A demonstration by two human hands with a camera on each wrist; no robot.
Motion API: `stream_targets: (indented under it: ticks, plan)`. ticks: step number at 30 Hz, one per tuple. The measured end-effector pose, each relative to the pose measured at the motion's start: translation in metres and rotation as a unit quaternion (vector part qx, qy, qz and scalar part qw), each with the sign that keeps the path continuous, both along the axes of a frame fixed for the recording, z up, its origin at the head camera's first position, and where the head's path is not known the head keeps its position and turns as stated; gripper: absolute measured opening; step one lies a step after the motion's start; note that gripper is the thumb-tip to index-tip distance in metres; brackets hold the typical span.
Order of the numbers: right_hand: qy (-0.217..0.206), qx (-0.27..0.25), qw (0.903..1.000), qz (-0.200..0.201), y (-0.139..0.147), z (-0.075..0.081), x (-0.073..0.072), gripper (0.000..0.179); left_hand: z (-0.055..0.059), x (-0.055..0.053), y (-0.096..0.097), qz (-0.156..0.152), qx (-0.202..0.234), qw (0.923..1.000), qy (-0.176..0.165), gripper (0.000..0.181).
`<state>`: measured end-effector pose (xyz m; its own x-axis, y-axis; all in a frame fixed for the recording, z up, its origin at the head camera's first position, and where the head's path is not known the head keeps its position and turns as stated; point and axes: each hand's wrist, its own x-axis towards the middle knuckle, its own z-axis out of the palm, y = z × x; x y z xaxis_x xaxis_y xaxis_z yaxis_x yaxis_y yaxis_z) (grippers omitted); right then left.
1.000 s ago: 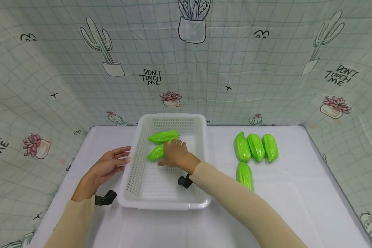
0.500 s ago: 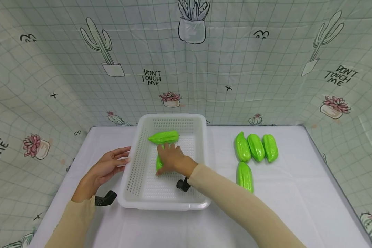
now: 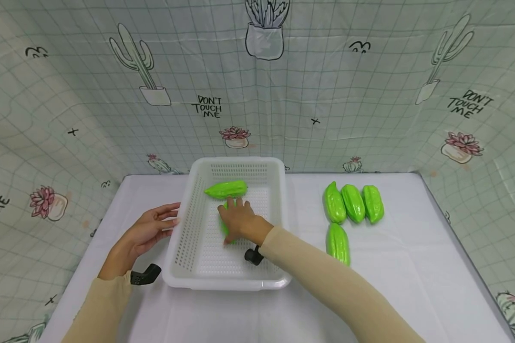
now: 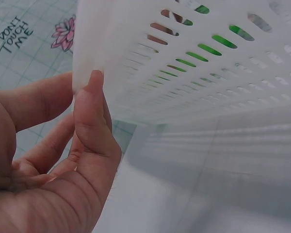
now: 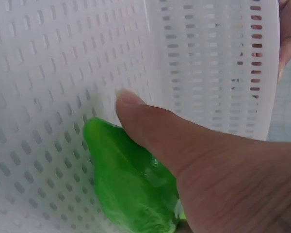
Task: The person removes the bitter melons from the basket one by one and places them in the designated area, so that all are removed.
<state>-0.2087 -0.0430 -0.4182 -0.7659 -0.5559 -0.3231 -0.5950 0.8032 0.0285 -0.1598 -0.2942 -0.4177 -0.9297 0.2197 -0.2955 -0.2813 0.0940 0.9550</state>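
Observation:
In the head view, my right hand (image 3: pixel 242 220) is inside the white perforated basket (image 3: pixel 223 267), holding a glossy green ribbed pepper (image 3: pixel 224 227) on its floor. The right wrist view shows my thumb (image 5: pixel 150 124) along the side of that pepper (image 5: pixel 128 179); the other fingers are mostly hidden. Another green pepper (image 3: pixel 226 189) lies crosswise just beyond the hand. At the basket's left side, my left hand (image 3: pixel 152 228) touches the outer wall. Its thumb (image 4: pixel 89 107) and forefinger meet the rim (image 4: pixel 89 43) in the left wrist view, fingers loosely bent.
Right of the basket, three green peppers stand in a row, with the middle one (image 3: pixel 353 203) slightly tilted. One more pepper (image 3: pixel 338 243) lies in front of them, partly behind my right sleeve (image 3: pixel 326 276). A grid-patterned cloth (image 3: pixel 266 95) encloses the white table (image 3: pixel 395 286).
The pepper under my right hand has turned from crosswise to nearly lengthwise and come slightly nearer, away from the other pepper. My left hand and the basket have stayed put.

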Motion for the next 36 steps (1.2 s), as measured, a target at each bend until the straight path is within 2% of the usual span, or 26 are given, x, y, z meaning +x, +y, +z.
stream_targets:
  ticks: [9, 16, 20, 28, 36]
  plan:
    - [0.012, 0.046, 0.9988, 0.012, 0.006, 0.001, 0.000, 0.110, 0.000, 0.001, 0.001, -0.006, -0.001, 1.0000, 0.006, 0.070]
    - [0.026, 0.038, 0.9988, 0.019, 0.012, 0.004, 0.000, 0.109, 0.000, 0.002, 0.001, -0.009, -0.003, 0.9999, 0.008, 0.071]
    - [0.047, 0.027, 0.9982, 0.024, 0.018, 0.012, 0.003, 0.112, 0.001, 0.002, 0.002, -0.006, -0.004, 1.0000, 0.007, 0.071]
    - [0.044, -0.043, 0.9980, 0.015, 0.038, 0.036, 0.009, 0.112, 0.002, 0.002, 0.002, -0.001, -0.011, 0.9999, 0.003, 0.072]
    - [0.051, -0.102, 0.9935, 0.010, 0.073, 0.052, 0.016, 0.111, 0.002, 0.003, 0.003, -0.005, -0.016, 0.9998, 0.004, 0.071]
